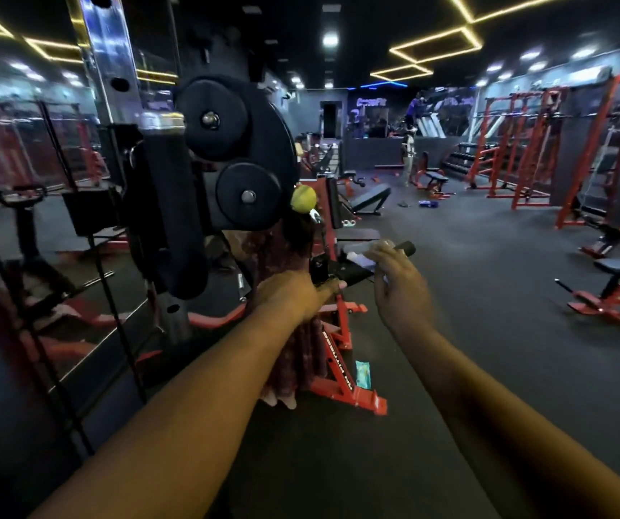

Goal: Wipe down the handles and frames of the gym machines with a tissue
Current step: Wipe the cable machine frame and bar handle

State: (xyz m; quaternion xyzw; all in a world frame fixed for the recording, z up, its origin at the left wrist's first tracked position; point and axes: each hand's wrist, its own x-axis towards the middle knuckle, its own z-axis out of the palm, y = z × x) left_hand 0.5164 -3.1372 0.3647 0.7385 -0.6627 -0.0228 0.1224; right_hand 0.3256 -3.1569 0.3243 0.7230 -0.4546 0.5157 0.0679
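Head view, gym floor, motion blur at the left edge. Both bare forearms extend forward toward a red-framed machine [338,354]. Right hand [400,279]: fingers curled over a pale tissue [362,259], pressing it on the black handle [403,249] of the machine; the rubber end of the handle projects to the right past the fingertips, and the tissue shows to the left of and below them, lying on the bar. Right grip is therefore closed around tissue and handle together. Left hand [297,294]: reaches to the black bar just left of the handle, fingers bent round it near the bracket; exact contact is partly hidden by the back of the hand, but the grip appears closed on the bar. The 2 hands sit near each other, not touching. Left of the hands, 2 black weight plates [226,155] hang on a dark upright, with a yellow-green ball-shaped object [304,198] just beside the lower plate. On the dark floor [488,368] next to the red base lies a teal packet [363,374]. Farther back: red racks [525,144] along the right wall and a black bench [372,198] in mid-room.
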